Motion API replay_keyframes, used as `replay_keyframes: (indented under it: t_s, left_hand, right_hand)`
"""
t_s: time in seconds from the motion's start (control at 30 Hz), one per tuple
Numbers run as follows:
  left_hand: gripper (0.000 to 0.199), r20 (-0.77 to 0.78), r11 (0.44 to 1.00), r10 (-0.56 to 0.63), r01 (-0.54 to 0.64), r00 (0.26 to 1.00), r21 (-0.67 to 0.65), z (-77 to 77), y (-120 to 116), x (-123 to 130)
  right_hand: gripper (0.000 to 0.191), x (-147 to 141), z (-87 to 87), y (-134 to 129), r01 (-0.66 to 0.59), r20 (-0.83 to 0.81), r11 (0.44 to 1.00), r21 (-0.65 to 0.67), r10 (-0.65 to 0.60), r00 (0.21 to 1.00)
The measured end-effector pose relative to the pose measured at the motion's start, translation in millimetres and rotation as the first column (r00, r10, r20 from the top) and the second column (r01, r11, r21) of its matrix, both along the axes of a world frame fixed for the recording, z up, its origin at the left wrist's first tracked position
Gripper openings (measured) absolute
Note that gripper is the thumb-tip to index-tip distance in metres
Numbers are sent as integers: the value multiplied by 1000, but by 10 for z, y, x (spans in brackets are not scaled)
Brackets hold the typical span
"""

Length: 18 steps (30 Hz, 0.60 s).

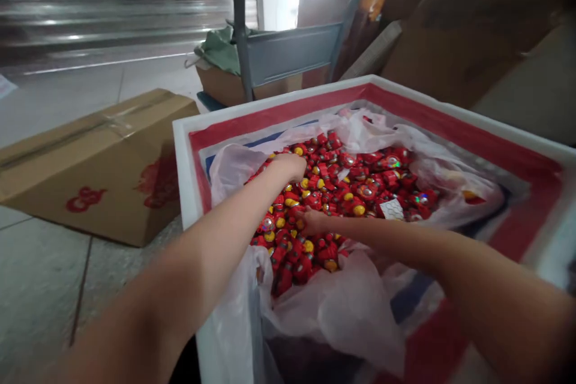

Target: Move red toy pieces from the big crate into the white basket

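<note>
A white box with a red inner rim holds a clear plastic bag full of several small red and yellow toy pieces. My left hand reaches into the pile at its left side, fingers curled down among the pieces. My right hand is buried fingers-first in the pile just in front of it. What either hand grips is hidden by the pieces. A small white label lies on the pile to the right.
A taped brown cardboard carton with red print lies on the tiled floor at left. Behind the box stand a grey metal frame, another open carton with green plastic, and stacked cardboard at back right.
</note>
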State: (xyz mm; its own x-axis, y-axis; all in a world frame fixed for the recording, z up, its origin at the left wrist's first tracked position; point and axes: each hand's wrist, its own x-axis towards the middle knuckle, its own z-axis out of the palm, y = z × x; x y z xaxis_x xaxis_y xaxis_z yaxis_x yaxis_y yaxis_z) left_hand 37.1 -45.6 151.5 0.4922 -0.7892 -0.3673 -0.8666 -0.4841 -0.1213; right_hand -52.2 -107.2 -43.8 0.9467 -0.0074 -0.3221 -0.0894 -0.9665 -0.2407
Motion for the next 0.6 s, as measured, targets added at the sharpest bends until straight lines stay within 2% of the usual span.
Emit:
replay_keyframes:
  t_s: [0.13, 0.27, 0.43, 0.6]
  left_hand:
    - [40, -57, 999, -26, 28, 998, 40, 127, -10, -102]
    - [41, -69, 996, -90, 92, 994, 21, 170, -11, -159]
    - [37, -139, 992, -110, 118, 984, 52, 136, -24, -142]
    - [37, -152, 985, -157, 166, 976, 49, 151, -40, -172]
  right_hand:
    - [82, 210, -289, 86, 83, 84, 995, -56, -78, 993]
    - [95, 313, -402, 65, 46, 93, 997, -55, -41, 995]
    - [83, 362, -368, 8, 4, 122, 1000, -27, -1, 993]
    - [69, 267, -266, 52, -109, 129, 994, -9, 109, 986]
